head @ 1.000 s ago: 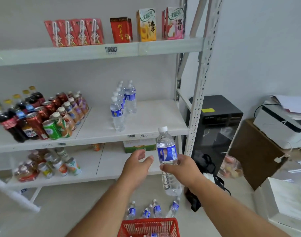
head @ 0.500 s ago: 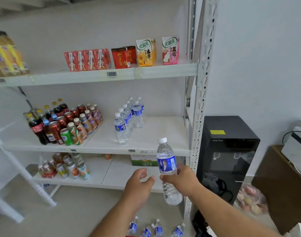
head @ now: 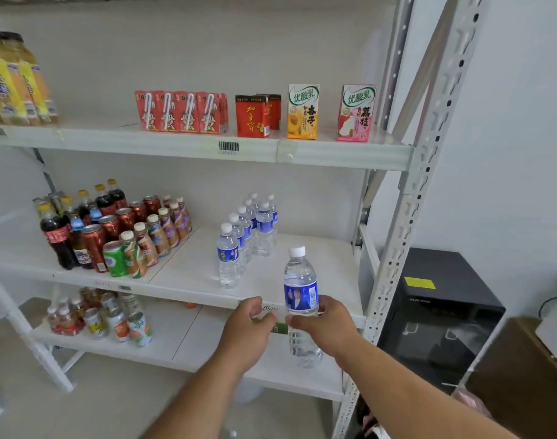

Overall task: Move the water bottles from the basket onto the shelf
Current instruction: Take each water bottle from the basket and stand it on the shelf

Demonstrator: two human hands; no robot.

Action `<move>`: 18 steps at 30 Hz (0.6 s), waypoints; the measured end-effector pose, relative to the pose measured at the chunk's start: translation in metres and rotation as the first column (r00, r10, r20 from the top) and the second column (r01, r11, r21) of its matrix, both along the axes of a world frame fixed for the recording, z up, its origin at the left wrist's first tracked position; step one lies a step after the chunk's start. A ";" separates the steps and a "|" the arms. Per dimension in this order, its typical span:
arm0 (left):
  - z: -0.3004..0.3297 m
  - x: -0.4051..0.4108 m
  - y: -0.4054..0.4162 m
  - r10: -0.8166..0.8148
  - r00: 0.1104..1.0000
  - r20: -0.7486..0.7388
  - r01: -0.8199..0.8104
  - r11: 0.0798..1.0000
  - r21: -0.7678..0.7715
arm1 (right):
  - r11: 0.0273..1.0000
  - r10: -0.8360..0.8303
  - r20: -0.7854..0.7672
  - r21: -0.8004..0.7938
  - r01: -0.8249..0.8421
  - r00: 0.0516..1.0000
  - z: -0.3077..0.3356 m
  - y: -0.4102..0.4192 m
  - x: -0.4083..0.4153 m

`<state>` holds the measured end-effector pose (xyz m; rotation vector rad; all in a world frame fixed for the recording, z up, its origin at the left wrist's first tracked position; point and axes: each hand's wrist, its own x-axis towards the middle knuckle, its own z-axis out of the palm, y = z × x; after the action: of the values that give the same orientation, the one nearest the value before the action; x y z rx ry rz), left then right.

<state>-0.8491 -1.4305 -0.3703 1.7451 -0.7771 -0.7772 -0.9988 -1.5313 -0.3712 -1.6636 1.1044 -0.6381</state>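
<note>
Head view, right hand: Your right hand (head: 326, 324) gripped the water bottle (head: 301, 299) around its lower label, fingers curled round it, bottle upright.
Head view, left hand: Your left hand (head: 248, 327) was empty, fingers loosely curled, just beside the bottle but apart from it.
Head view, bottle position: It hung in front of the middle shelf (head: 321, 280), its base below the shelf's front edge, not yet set down.
Head view, shelf stock: A row of water bottles (head: 245, 239) stood on that shelf, with bare board to their right.
Head view, basket: Not in view.
Step in hand: Carrying, judged mid-transfer.
Next move: Likely lift clear of the edge, place beside the row, then release.
</note>
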 end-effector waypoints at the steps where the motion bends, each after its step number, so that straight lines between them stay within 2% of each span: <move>1: 0.002 0.004 -0.004 0.001 1.000 0.001 -0.001 1.000 0.001 | 1.000 -0.003 -0.005 0.001 0.003 1.000 -0.002 -0.006 0.005; 10: 0.009 0.043 -0.045 0.067 0.998 0.015 -0.067 0.998 0.012 | 1.000 -0.020 -0.047 0.015 0.021 0.999 -0.012 -0.075 0.059; 18: 0.005 0.061 -0.111 0.152 0.988 0.032 -0.155 0.984 0.089 | 0.996 0.082 -0.054 0.030 -0.081 0.995 -0.028 -0.154 0.103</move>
<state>-0.7879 -1.5416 -0.3657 1.8762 -0.6235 -0.6968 -0.8956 -1.6849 -0.3988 -1.7018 1.0742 -0.5248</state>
